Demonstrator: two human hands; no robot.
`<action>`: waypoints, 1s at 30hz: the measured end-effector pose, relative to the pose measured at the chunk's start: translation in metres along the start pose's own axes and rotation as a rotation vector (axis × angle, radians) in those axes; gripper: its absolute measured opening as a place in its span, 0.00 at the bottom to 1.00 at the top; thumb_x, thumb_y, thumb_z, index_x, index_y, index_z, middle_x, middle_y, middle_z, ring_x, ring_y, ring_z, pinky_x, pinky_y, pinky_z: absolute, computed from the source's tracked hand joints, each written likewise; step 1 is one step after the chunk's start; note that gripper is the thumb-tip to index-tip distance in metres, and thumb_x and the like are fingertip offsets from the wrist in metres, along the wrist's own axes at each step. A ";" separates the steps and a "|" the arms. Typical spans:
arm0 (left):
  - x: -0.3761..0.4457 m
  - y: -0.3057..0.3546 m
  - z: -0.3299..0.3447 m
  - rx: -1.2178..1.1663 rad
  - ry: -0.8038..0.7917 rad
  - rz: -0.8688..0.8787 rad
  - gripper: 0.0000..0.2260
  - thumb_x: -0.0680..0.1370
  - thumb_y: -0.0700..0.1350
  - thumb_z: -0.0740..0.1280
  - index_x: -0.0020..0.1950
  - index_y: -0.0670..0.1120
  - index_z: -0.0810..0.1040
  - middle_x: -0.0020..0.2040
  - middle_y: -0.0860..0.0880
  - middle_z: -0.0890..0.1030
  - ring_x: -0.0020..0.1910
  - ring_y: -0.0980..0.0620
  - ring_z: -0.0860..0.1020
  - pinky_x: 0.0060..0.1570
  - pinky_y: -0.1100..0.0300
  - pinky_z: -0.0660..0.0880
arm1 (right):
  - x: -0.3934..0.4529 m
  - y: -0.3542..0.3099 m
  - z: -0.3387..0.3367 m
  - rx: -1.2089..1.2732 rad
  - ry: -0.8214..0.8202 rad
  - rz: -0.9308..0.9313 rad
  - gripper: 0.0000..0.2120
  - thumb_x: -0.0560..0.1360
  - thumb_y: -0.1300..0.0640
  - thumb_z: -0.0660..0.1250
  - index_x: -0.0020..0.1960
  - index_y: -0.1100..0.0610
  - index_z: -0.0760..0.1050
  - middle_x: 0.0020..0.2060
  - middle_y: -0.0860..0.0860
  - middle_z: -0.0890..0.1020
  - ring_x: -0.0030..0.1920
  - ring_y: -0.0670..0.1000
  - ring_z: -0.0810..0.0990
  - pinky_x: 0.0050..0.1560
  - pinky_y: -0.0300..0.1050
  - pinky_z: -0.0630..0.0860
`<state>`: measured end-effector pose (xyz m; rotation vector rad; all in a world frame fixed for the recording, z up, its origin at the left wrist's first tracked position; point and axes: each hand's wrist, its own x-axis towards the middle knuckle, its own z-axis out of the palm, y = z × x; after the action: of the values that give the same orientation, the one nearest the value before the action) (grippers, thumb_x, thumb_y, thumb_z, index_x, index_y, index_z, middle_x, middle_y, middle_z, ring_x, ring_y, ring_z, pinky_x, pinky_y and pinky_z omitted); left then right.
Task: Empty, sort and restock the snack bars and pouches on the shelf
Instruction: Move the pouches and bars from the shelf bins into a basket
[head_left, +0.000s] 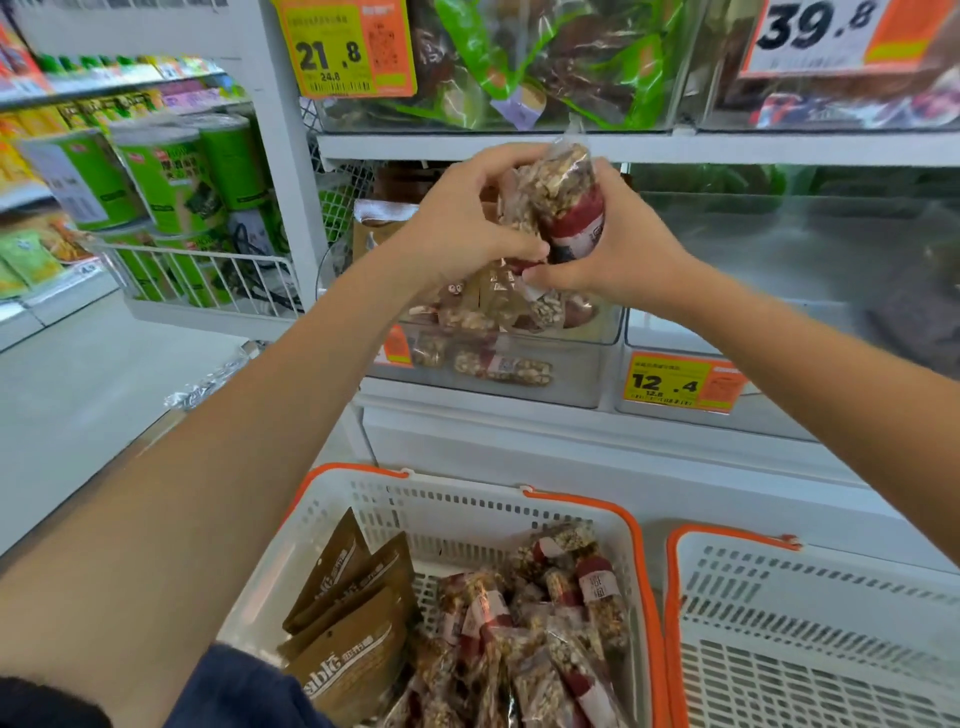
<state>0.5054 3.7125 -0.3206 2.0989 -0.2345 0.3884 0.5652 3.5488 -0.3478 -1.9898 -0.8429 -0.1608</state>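
Snack bars (558, 208) in clear wrappers with dark red paper bands stand as a small bundle between both hands, in front of the clear plastic shelf bin (571, 374) at about 12 o'clock. Their long axis is nearly upright, the tops leaning a little toward 1 o'clock. The left hand (470, 218) curls its fingers around the bundle from 9 o'clock; the right hand (618, 249) grips the lower banded part from 3 o'clock, so both are closed on the bars. A few more bars lie flat in the bin just below the hands. At 6 o'clock the white basket with orange rim (631, 525) holds many bars and some brown paper pouches (353, 613). I judge the bundle is about equally near to both hands, directly over the bin.
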 end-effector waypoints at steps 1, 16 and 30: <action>-0.011 0.008 0.001 -0.006 -0.002 0.022 0.32 0.62 0.40 0.78 0.64 0.54 0.75 0.57 0.50 0.78 0.58 0.52 0.77 0.60 0.53 0.75 | -0.011 -0.009 -0.004 -0.001 0.012 -0.024 0.39 0.59 0.51 0.81 0.64 0.49 0.65 0.56 0.44 0.79 0.57 0.43 0.78 0.60 0.43 0.75; -0.258 -0.115 0.186 -0.195 -0.324 -0.915 0.28 0.81 0.52 0.60 0.77 0.46 0.54 0.76 0.45 0.60 0.75 0.47 0.59 0.68 0.60 0.57 | -0.308 0.077 0.139 -0.093 -0.277 0.795 0.45 0.74 0.39 0.64 0.78 0.51 0.40 0.74 0.54 0.60 0.70 0.54 0.67 0.67 0.48 0.68; -0.265 -0.130 0.191 -0.113 -0.322 -0.832 0.29 0.82 0.53 0.57 0.79 0.50 0.48 0.77 0.50 0.57 0.76 0.49 0.56 0.71 0.57 0.56 | -0.287 0.123 0.136 -0.291 -0.190 0.645 0.21 0.81 0.52 0.56 0.73 0.52 0.64 0.74 0.50 0.62 0.73 0.53 0.62 0.71 0.49 0.62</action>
<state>0.3347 3.6216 -0.6140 1.9396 0.4212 -0.4486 0.3951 3.4754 -0.6335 -2.4791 -0.2625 0.2984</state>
